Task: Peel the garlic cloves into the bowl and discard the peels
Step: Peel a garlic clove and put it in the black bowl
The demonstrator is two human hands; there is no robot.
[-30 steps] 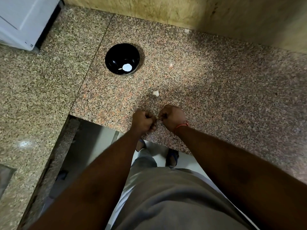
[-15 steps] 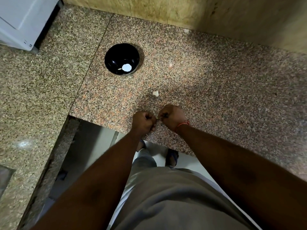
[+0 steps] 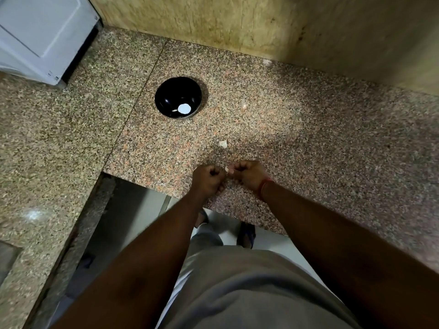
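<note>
My left hand [image 3: 208, 179] and my right hand [image 3: 249, 175] are curled close together over the near edge of the granite counter [image 3: 308, 150]. Between their fingertips a small pale garlic clove [image 3: 227, 169] shows, mostly hidden by the fingers. A black bowl [image 3: 178, 97] stands further back to the left, with a pale peeled clove [image 3: 175, 110] beside a bright round reflection inside. A loose whitish garlic piece [image 3: 223, 143] lies on the counter just beyond my hands; I cannot tell whether it is a clove or a peel. A small pale scrap [image 3: 244, 105] lies right of the bowl.
A white appliance [image 3: 40, 36] stands at the back left on the side counter. A yellowish tiled wall [image 3: 261, 24] borders the counter behind. Below the counter edge are the floor and my feet [image 3: 245, 235]. Another pale scrap [image 3: 266, 62] lies by the wall.
The hands stay together at the counter edge, working the clove; a bit more of the pale clove shows between the fingers now. The view has tilted slightly.
</note>
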